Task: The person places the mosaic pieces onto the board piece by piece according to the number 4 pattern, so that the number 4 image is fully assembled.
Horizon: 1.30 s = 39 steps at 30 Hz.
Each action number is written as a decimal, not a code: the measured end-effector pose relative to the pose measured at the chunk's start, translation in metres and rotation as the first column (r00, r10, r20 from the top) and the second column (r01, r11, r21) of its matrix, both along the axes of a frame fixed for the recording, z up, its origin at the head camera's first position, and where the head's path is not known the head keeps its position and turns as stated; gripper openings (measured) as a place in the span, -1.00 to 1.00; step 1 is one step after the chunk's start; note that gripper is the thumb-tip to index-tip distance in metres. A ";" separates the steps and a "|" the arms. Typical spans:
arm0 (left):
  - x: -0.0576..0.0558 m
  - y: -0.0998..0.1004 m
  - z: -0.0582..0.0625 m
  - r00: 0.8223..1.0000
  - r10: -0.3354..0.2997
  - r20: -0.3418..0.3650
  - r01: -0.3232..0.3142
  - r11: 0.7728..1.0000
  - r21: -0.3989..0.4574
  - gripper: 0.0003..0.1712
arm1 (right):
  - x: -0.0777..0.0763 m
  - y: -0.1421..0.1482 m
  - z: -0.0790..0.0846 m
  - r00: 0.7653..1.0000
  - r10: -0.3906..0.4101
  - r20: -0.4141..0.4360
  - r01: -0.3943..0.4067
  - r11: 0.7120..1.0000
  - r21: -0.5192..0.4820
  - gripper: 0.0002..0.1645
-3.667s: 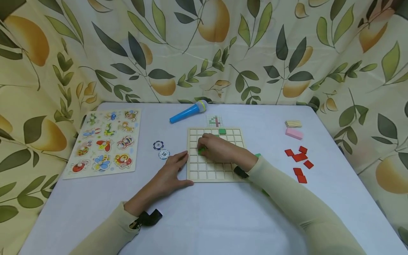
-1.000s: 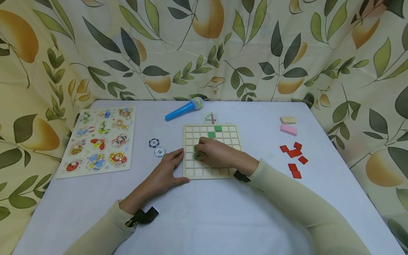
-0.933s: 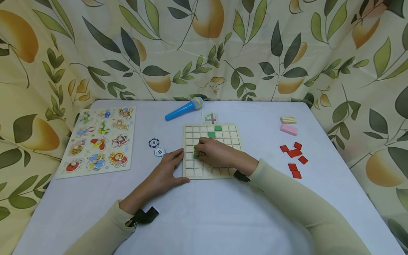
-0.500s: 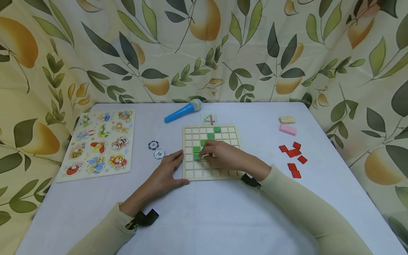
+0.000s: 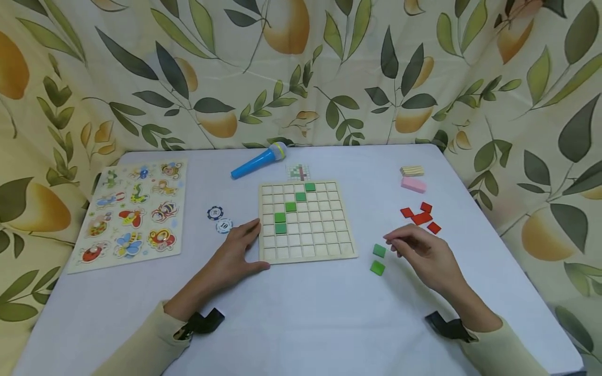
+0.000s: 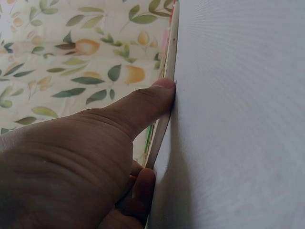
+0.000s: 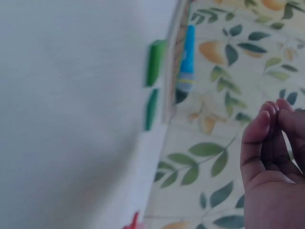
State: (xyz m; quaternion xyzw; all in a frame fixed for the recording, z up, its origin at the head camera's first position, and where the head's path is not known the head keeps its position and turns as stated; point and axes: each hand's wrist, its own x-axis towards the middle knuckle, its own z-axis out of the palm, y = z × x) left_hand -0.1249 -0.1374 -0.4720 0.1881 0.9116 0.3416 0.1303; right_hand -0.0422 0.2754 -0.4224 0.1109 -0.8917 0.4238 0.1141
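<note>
We see the right hand (image 5: 425,256) to the right of the grid board (image 5: 320,250), its fingers loosely bent and their tips gathered close to the thumb. In the right wrist view we make out no tile between those fingertips, though we cannot tell whether they all touch. The two loose green tiles (image 5: 378,259) lie off the board's right edge, near its near right corner; the farther one sits just beside the thumb and fingertips, the nearer one a little apart from them.

We find the left hand (image 5: 237,256) at the board's left side, fingers spread along that edge and thumb pressed to the border by the near left corner. On the board we count five placed green tiles (image 5: 280,228), stepping down from the far edge toward the left.

Farther to the board's right we see red tiles (image 5: 421,218), past the right hand's fingers. Just beyond the board's far edge lies a pattern card (image 5: 298,173), and to the board's left, two round chips (image 5: 224,225).
</note>
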 end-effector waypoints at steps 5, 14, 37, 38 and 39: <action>-0.001 -0.004 0.001 1.000 0.017 0.016 -0.017 1.000 0.000 0.25 | 0.005 0.008 -0.023 0.995 -0.049 0.083 0.039 0.992 0.121 -0.65; 0.000 -0.003 -0.003 1.000 0.001 0.012 -0.001 1.000 -0.001 0.26 | 0.014 0.004 -0.036 0.965 0.009 0.261 -0.082 0.960 0.269 -0.47; 0.000 -0.001 -0.004 1.000 -0.006 -0.018 0.006 1.000 -0.010 0.25 | -0.031 -0.049 0.000 0.954 0.241 0.177 -0.287 0.902 0.322 -0.62; -0.001 -0.001 -0.004 1.000 -0.007 -0.021 0.007 1.000 -0.011 0.24 | -0.039 -0.056 0.005 0.947 0.264 0.184 -0.312 0.891 0.329 -0.63; -0.001 -0.001 -0.004 1.000 -0.009 -0.025 0.009 1.000 -0.012 0.24 | -0.048 -0.063 0.008 0.939 0.285 0.192 -0.336 0.879 0.340 -0.64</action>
